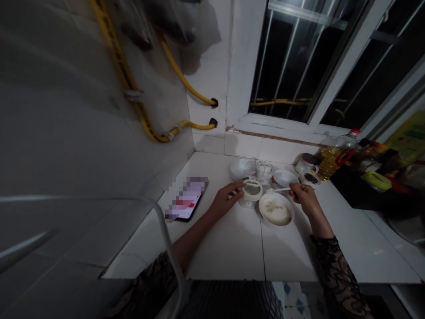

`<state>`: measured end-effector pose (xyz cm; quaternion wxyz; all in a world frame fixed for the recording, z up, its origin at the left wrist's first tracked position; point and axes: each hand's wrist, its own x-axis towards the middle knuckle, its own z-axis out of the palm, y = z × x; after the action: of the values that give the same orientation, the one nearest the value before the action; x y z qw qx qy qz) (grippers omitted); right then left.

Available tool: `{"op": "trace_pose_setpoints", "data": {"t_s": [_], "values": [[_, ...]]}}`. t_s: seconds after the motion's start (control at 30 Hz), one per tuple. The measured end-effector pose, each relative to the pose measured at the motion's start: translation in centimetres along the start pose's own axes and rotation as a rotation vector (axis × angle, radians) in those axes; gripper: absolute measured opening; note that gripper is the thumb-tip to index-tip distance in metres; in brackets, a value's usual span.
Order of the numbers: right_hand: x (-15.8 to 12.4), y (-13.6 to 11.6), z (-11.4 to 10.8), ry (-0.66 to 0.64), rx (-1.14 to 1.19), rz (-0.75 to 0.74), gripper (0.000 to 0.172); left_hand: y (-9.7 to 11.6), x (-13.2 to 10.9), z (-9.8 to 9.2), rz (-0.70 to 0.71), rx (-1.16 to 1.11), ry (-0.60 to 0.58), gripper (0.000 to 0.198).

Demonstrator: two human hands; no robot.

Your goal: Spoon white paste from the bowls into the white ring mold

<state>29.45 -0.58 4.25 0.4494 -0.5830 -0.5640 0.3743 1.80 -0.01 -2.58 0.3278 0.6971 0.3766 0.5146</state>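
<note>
White spoon (pixel 281 189) crosswise, tip leftward

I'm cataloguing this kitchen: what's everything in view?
rimmed jar: 1, whitish, centre
front bowl: 1, white, beside jar
spoon-like utensil: 1, white, centre
rear bowls: 2, whitish, behind
clear container: 1, colourless, rear
phone: 1, black, left
small jars: 2, whitish, right
oil bottle: 1, yellow, right
other containers: count unclear, mixed, right
pipe runs: 2, yellow, wall
hanging bags: count unclear, dark, top
window: 1, white frame, right
counter: 1, white, below
lace sleeves: 2, black, forearms
left hand: 1, bare, at jar
right hand: 1, bare, holding utensil
</note>
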Motion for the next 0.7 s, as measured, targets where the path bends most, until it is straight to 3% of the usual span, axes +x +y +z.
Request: {"op": "trace_pose_setpoints", "data": {"t_s": [0.1, 0.23, 0.33, 0.4, 0.5, 0.6, 0.7], "values": [[-0.8, -0.9, 1.5, 0.109, -0.064, -0.14, 0.05, 0.0, 0.0, 0.0, -0.008, 0.003, 0.0, 0.03], [-2.2, -1.7, 3.8, 0.239, -0.325, -0.485, 0.047, 0.1, 0.0, 0.0, -0.013, 0.01, -0.002, 0.03], [-2.8, -1.8, 4.9, 0.081, -0.624, -0.768, 0.038, 0.1, 0.0, -0.1, -0.008, 0.007, -0.006, 0.03], [-2.9, -1.7, 5.1, -0.005, -0.731, -0.876, 0.035, 0.2, 0.0, -0.1, -0.001, 0.003, -0.009, 0.031], [-2.8, -1.8, 4.3, 0.073, -0.674, -0.858, 0.034, 0.1, 0.0, -0.1, 0.002, 0.007, -0.011, 0.031], [-2.4, -1.7, 2.4, 0.189, -0.497, -0.683, 0.036, 0.0, 0.0, -0.1, 0.002, 0.018, -0.011, 0.031], [-1.8, -1.5, 0.0, 0.096, -0.352, -0.461, 0.043, 0.0, 0.0, 0.0, 0.003, 0.017, -0.009, 0.03]]}}
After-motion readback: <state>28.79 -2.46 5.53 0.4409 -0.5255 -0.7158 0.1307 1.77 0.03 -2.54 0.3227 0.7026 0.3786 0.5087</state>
